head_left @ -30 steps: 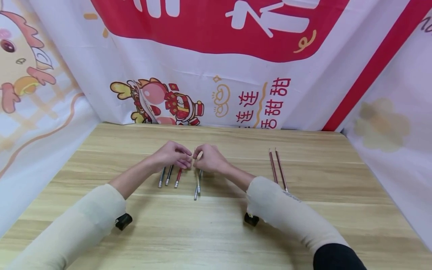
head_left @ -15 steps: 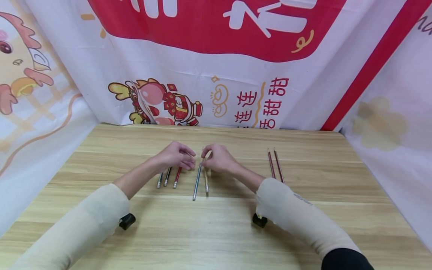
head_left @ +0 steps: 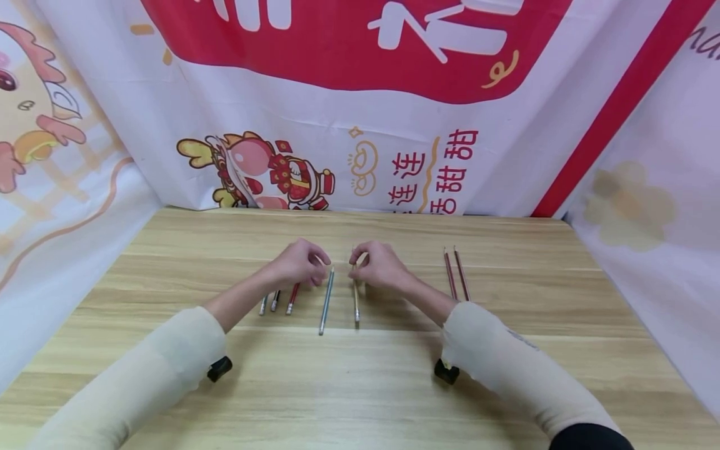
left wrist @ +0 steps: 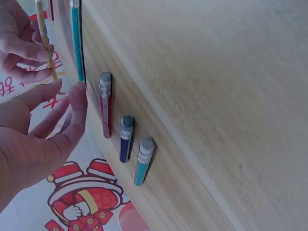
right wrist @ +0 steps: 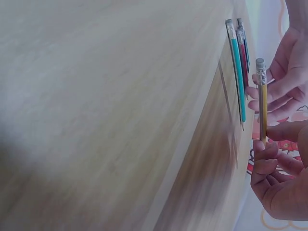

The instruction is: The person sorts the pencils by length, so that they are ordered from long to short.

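Observation:
My right hand (head_left: 381, 265) pinches a yellow pencil (head_left: 356, 305) near its far end, between thumb and fingers. In the right wrist view the eraser end of that pencil points away from the fingertips. A teal pencil (head_left: 326, 305) lies on the table between my hands. Close to its tip, my left hand (head_left: 299, 262) hovers with loosely bent fingers and holds nothing. Beneath and beside the left hand lie a red pencil (left wrist: 106, 108), a dark blue pencil (left wrist: 125, 142) and a second teal pencil (left wrist: 143, 166); the hand hides their far parts in the head view.
Two brownish-red pencils (head_left: 462, 275) lie side by side on the right, partly behind my right sleeve (head_left: 495, 356). A printed cloth (head_left: 337, 112) hangs along the back of the wooden table (head_left: 360, 387). Small black pieces (head_left: 219, 369) show under both forearms.
The right hand has carried the yellow pencil rightward, off the teal pencil it lay across. My left hand has shifted slightly right, still holding nothing.

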`<state>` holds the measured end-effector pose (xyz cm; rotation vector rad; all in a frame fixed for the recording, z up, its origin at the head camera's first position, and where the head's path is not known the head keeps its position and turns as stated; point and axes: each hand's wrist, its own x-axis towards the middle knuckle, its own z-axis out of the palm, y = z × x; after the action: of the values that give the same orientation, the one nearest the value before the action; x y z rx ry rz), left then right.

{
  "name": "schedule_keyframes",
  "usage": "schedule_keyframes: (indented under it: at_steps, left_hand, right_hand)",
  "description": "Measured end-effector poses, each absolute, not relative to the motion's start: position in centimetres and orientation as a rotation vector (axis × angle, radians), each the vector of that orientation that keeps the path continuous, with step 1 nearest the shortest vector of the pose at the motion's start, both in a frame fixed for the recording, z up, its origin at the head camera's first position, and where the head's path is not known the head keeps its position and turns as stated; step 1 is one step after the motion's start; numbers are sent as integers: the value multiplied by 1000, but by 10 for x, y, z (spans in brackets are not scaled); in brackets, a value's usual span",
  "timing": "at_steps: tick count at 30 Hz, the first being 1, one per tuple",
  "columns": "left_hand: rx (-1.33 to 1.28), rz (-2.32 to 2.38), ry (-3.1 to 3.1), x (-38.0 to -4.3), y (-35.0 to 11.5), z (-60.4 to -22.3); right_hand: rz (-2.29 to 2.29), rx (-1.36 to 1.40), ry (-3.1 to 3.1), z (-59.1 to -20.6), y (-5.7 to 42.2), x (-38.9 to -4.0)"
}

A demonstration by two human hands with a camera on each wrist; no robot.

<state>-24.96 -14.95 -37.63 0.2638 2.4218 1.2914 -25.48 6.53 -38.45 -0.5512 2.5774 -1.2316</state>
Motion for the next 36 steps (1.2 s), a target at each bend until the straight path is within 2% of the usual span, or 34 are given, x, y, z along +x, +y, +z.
schedule_keyframes:
  at_steps: [36]
  left_hand:
    - [335,1042,2555,-252,-126,-387]
  right_hand:
    - [-1234,-435,2613,-382,116,-255]
